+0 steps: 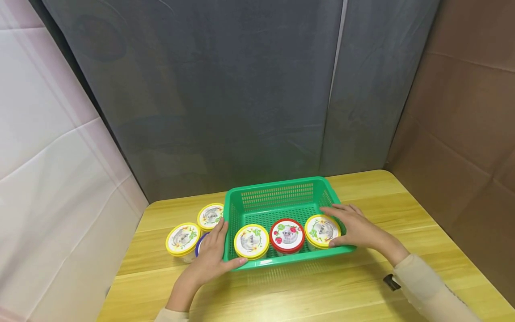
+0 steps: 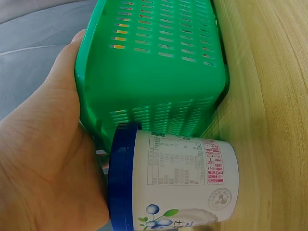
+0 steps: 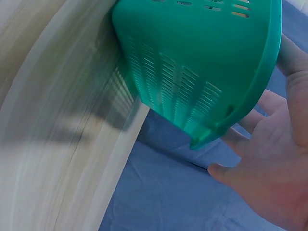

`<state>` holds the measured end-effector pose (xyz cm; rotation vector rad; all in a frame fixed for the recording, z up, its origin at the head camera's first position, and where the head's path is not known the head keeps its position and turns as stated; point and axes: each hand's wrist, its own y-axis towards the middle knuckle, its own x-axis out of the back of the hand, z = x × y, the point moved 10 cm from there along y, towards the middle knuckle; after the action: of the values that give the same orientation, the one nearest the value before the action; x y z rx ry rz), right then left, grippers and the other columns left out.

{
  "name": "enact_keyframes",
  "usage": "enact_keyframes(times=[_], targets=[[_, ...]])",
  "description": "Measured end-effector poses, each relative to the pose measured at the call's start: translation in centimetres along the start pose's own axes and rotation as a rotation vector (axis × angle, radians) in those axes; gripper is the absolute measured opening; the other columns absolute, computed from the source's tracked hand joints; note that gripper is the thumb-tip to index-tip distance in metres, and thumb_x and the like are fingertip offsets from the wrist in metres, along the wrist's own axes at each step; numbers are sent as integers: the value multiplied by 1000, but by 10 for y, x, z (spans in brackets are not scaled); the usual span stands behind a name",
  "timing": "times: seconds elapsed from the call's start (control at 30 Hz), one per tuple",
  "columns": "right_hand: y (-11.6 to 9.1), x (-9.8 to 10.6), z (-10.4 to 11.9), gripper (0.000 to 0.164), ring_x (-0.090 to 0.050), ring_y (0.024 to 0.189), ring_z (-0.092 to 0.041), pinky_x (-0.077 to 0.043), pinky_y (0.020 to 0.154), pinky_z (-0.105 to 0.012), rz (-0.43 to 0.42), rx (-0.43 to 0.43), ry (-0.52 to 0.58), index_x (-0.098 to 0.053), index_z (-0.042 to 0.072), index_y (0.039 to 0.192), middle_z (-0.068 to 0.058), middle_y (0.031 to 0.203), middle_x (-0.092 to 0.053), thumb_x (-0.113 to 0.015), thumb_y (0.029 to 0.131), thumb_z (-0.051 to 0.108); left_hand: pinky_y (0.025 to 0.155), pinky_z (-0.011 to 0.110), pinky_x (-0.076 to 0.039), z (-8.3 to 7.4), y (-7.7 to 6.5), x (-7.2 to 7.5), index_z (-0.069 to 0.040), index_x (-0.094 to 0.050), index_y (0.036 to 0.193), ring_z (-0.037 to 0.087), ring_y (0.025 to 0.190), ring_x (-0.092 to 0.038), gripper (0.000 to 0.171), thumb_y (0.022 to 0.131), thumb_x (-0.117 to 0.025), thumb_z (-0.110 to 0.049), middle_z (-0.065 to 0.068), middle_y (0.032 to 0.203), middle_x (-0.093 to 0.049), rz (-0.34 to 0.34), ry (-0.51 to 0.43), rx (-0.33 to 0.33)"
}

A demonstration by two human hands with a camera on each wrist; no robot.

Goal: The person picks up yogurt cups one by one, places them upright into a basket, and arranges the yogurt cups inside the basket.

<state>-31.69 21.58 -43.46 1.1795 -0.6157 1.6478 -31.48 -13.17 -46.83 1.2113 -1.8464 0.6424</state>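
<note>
A green plastic basket [image 1: 277, 182] holds a row of three lidded tubs along its front side: a yellow-lidded tub [image 1: 251, 242], a red-lidded tub [image 1: 287, 236] and a right-hand yellow-lidded tub [image 1: 320, 231]. At the front left corner of the basket rests my left hand [image 1: 211, 257], thumb on the front rim and fairly straight fingers along the left side. My right hand [image 1: 354, 227] reaches over the right rim, thumb and fingers round the lid of the right-hand tub. In the right wrist view, the basket wall hides that hand's thumb tip and some fingertips.
Left of the basket stand two more yellow-lidded tubs [image 1: 183, 239] and a blue-lidded tub [image 2: 183, 180], partly behind my left hand in the head view. The wooden table [image 1: 289, 295] meets grey cloth [image 1: 225, 98] at the back, with brown cloth [image 1: 462, 134] to the right.
</note>
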Motion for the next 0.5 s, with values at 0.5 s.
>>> enact_keyframes(times=[0.5], targets=[[-2, 1, 0, 92, -38, 141, -45, -24, 108, -73, -10, 6, 7, -48, 15, 147, -13, 147, -54, -89, 68, 40, 119, 65, -19, -4, -2, 3, 0, -7, 158, 40, 154, -7, 118, 81, -69, -64, 18, 168, -1, -17, -6, -8]])
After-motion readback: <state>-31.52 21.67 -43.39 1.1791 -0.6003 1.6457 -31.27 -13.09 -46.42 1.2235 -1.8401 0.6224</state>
